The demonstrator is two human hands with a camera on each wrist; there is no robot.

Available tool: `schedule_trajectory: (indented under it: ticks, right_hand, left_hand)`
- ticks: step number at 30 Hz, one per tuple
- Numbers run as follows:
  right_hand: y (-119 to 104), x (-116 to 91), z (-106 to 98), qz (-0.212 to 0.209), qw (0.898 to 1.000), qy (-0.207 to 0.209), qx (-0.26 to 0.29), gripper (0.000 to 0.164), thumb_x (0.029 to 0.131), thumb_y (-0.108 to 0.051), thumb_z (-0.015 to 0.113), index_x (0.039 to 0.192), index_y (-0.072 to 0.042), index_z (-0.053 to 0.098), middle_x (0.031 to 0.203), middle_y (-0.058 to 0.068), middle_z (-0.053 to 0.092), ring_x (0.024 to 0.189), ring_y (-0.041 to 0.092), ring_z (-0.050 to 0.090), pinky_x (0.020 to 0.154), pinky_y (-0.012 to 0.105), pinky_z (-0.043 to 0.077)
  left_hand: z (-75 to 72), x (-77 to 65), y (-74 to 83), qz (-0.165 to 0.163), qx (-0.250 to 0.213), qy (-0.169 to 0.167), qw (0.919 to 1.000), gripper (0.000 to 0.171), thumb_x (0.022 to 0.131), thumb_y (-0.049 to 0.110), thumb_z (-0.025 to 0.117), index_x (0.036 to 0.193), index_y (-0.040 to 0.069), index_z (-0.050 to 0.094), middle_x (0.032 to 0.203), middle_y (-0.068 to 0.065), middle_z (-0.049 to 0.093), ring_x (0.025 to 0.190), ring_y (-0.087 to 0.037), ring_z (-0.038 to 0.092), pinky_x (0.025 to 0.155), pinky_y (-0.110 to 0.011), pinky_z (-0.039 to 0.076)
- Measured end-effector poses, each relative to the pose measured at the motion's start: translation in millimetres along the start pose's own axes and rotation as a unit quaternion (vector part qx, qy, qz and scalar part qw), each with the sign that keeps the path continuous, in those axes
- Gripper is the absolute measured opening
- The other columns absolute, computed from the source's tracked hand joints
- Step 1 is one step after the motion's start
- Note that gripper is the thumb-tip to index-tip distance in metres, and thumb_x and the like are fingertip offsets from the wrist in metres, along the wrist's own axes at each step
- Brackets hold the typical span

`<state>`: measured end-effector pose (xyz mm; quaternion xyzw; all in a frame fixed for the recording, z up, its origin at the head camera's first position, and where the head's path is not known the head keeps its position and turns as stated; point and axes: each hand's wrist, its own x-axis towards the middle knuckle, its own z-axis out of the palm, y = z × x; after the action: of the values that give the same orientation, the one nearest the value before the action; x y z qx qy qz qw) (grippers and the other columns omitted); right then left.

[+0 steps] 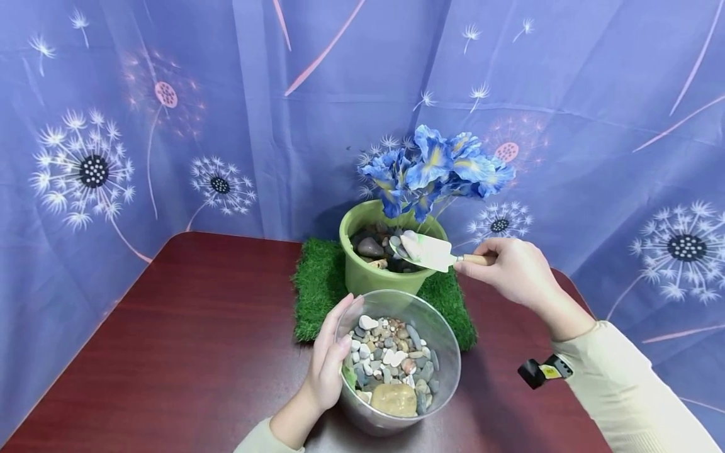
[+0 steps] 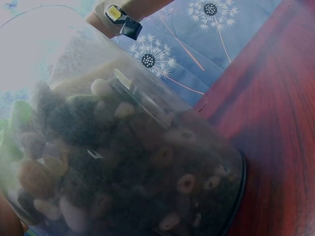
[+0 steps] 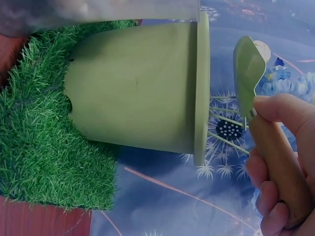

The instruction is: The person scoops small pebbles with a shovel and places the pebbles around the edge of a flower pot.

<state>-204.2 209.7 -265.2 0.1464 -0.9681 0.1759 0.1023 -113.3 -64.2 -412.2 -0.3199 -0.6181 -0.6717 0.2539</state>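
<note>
My right hand (image 1: pixel 518 270) grips the wooden handle (image 3: pixel 280 169) of a small green trowel (image 1: pixel 436 253). Several pebbles (image 1: pixel 411 245) lie on the trowel's blade, which is over the green flower pot (image 3: pixel 133 88). Dark stones (image 1: pixel 370 246) and the stems of blue artificial irises (image 1: pixel 430 167) fill the pot. In front of it stands a clear plastic container (image 1: pixel 450 352) with mixed pebbles and one large tan stone (image 1: pixel 394 400) inside. My left hand (image 1: pixel 327 358) rests against the container's left side, fingers extended along the wall near the rim.
The pot stands on a square of artificial grass (image 1: pixel 317 283) on a reddish-brown wooden table (image 1: pixel 187 340). Behind the table hangs a blue dandelion-print cloth (image 1: pixel 317 145). A small black camera (image 1: pixel 540 372) is strapped to the right wrist.
</note>
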Motion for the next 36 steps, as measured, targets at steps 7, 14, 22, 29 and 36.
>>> schedule_trajectory:
  ticks: [7, 14, 22, 29, 36]
  right_hand:
    - [-1, 3, 0, -0.006, 1.000, 0.004, -0.012, 0.033, 0.078, -0.051, 0.068, 0.078, -0.018, 0.069, 0.065, -0.004, 0.059, 0.058, 0.014, 0.048, 0.053, 0.027, 0.037]
    - [-4, 8, -3, -0.007, 1.000, -0.010, -0.018, 0.034, 0.079, -0.052, 0.066, 0.080, -0.019, 0.068, 0.065, -0.005, 0.061, 0.056, 0.014, 0.048, 0.052, 0.027, 0.037]
    - [-7, 14, -8, -0.002, 0.999, -0.027, -0.035, 0.038, 0.079, -0.056, 0.064, 0.086, -0.019, 0.070, 0.073, -0.003, 0.066, 0.062, 0.015, 0.055, 0.054, 0.029, 0.042]
    - [-8, 16, -8, 0.000, 0.999, -0.039, -0.031, 0.040, 0.080, -0.056, 0.064, 0.088, -0.018, 0.071, 0.074, -0.003, 0.068, 0.062, 0.014, 0.056, 0.055, 0.029, 0.044]
    - [-9, 20, -8, -0.007, 0.999, -0.044, -0.032, 0.040, 0.080, -0.055, 0.063, 0.089, -0.017, 0.072, 0.075, -0.002, 0.069, 0.062, 0.013, 0.058, 0.056, 0.029, 0.045]
  left_hand:
    - [0.8, -0.9, -0.2, 0.004, -0.010, 0.000, 0.9999, 0.053, 0.086, -0.009, 0.025, 0.139, -0.018, 0.023, 0.137, -0.035, 0.041, 0.134, -0.020, 0.043, 0.113, -0.026, 0.032]
    - [0.9, -1.0, -1.9, 0.007, -0.007, 0.000, 0.9999, 0.054, 0.085, -0.009, 0.025, 0.138, -0.019, 0.023, 0.136, -0.036, 0.041, 0.133, -0.020, 0.044, 0.113, -0.027, 0.033]
    - [1.3, -0.4, 1.1, -0.024, -0.003, 0.009, 0.9997, 0.054, 0.086, -0.003, 0.028, 0.139, -0.017, 0.024, 0.133, -0.041, 0.040, 0.131, -0.027, 0.045, 0.112, -0.028, 0.033]
    - [1.7, 0.0, 1.4, -0.028, 0.001, 0.009, 0.9996, 0.054, 0.086, -0.002, 0.028, 0.138, -0.018, 0.025, 0.133, -0.041, 0.040, 0.132, -0.028, 0.044, 0.112, -0.028, 0.034]
    - [2.1, -0.6, 1.4, -0.036, 0.001, 0.011, 0.9993, 0.054, 0.086, -0.004, 0.029, 0.139, -0.017, 0.025, 0.132, -0.041, 0.040, 0.132, -0.022, 0.044, 0.112, -0.030, 0.034]
